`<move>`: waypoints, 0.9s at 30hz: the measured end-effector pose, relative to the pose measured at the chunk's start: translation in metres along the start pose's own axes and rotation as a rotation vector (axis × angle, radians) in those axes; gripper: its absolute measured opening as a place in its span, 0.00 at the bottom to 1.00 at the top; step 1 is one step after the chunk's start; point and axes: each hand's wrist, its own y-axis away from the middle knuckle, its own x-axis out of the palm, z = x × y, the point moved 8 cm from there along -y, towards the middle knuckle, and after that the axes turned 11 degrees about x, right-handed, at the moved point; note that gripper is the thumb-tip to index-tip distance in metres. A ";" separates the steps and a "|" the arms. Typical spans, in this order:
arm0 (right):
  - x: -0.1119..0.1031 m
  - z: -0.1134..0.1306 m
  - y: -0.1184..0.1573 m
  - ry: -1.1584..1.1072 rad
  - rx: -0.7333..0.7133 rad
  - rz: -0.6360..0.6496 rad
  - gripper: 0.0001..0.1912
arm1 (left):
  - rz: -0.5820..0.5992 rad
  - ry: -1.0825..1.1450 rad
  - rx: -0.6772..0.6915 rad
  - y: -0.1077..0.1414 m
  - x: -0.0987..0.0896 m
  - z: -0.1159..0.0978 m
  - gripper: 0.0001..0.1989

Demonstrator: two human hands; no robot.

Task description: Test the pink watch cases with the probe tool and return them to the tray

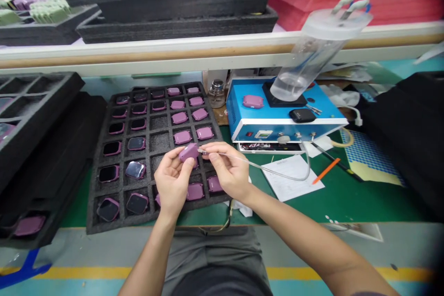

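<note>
My left hand [173, 178] pinches a purple watch case [189, 152] above the black foam tray [157, 217]. Just right of it, my right hand [229, 171] holds a thin nozzle [204, 151] whose tip is at the side of the case. From the nozzle a clear tube [270, 169] curves to the front of a blue machine [287, 130]. Purple watch cases fill many compartments of the tray, dark screens up on the left and purple sides up on the right; a few compartments hold nothing.
On the blue machine stand a clear cylinder [305, 67], a purple case [253, 101] and a black object [302, 115]. Right of my hands lie a paper sheet [291, 178] and an orange stick [326, 170]. A glass bottle [217, 93] stands behind the tray. Foam trays [38, 148] are stacked left.
</note>
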 end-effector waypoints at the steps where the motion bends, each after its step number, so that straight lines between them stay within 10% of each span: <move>1: 0.000 0.001 0.000 0.000 -0.005 -0.002 0.07 | -0.001 -0.008 0.004 0.000 -0.001 0.000 0.18; 12: -0.004 0.010 0.003 0.056 -0.070 -0.013 0.07 | -0.006 -0.075 0.043 -0.003 -0.004 -0.013 0.16; 20: -0.009 0.007 0.011 0.082 -0.048 -0.077 0.06 | 0.269 -0.896 0.238 -0.010 -0.052 -0.050 0.12; 27: -0.009 0.003 0.011 0.064 -0.007 -0.050 0.06 | 0.459 -1.317 0.563 -0.059 -0.029 -0.059 0.16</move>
